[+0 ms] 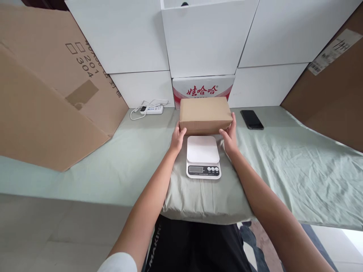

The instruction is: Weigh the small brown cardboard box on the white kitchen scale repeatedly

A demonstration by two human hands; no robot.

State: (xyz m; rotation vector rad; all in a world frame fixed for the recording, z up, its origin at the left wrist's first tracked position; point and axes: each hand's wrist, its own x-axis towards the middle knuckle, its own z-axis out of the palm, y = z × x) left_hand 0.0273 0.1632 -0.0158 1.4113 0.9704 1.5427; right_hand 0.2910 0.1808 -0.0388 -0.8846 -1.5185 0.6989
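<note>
Between my two hands is a closed brown cardboard box (206,110), longer than it is deep. My left hand (178,136) grips its left end, with the thumb on the front face. On the right end my right hand (229,135) holds it the same way, fingers up the side and thumb at the lower front. Just in front of the box, nearer to me, lies a white digital kitchen scale (203,156) with a dark display panel and several round buttons. Nothing rests on the scale's plate. The underside of the box is hidden.
Behind the box stands a white and red carton (203,86) against white drawer fronts (204,41). A black phone (252,119) lies to the right. A white power strip (152,110) with a cable is at left. Large cardboard sheets (51,90) flank the green cloth (127,162).
</note>
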